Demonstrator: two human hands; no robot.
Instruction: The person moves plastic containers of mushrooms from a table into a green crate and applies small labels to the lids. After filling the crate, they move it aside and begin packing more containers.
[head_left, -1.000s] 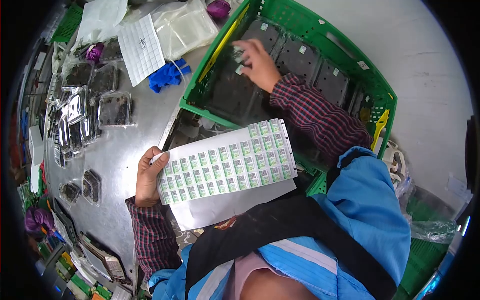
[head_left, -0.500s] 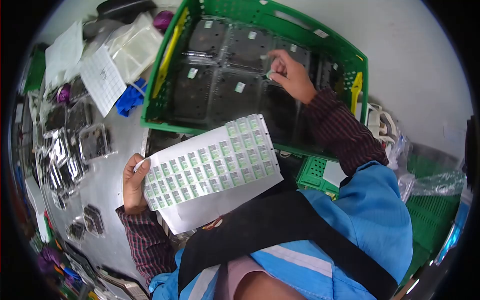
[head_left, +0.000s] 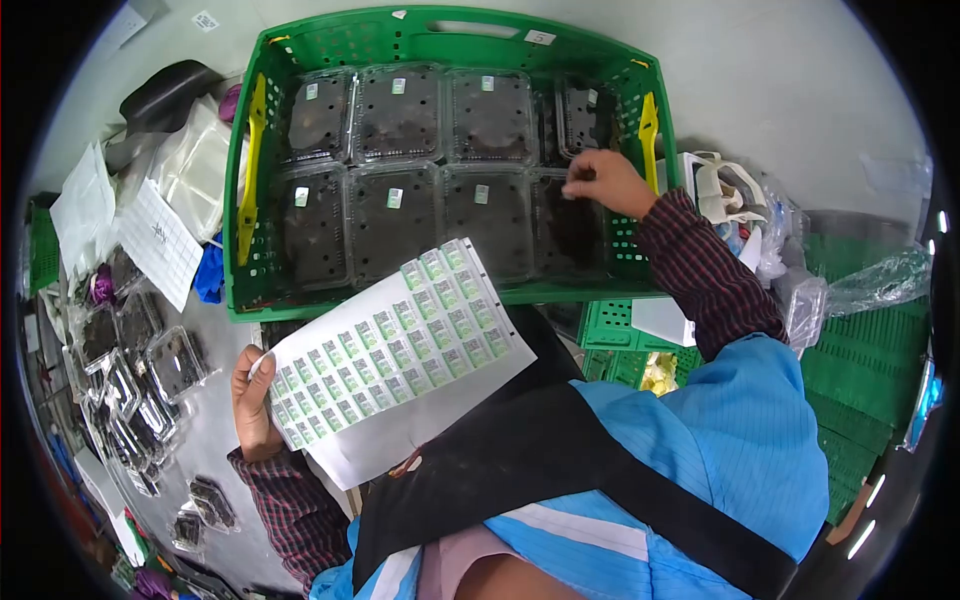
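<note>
My left hand (head_left: pixel 256 402) grips the left edge of a white sheet (head_left: pixel 390 340) covered with rows of small green-and-white stickers. Beyond the sheet stands a green crate (head_left: pixel 450 296) holding two rows of clear plastic boxes with dark contents. Small stickers show on the lids, such as on the front box (head_left: pixel 395 225). My right hand (head_left: pixel 605 184) hangs over the front-right box (head_left: pixel 568 235), thumb and forefinger pinched together; whatever lies between them is too small to make out. No sticker is visible on that box.
Clear boxes (head_left: pixel 175 362) lie on the metal table (head_left: pixel 235 500) at left, with a printed grid sheet (head_left: pixel 160 240) and blue cloth (head_left: pixel 209 272) behind them. Yellow handles (head_left: pixel 649 135) line the crate's sides. Green crates (head_left: pixel 850 390) and plastic wrap (head_left: pixel 880 285) are at right.
The view has shifted, so the crate appears squarer and further left. My right hand has moved from the middle boxes to above the front-right one. A sticker now shows on the front box beside it.
</note>
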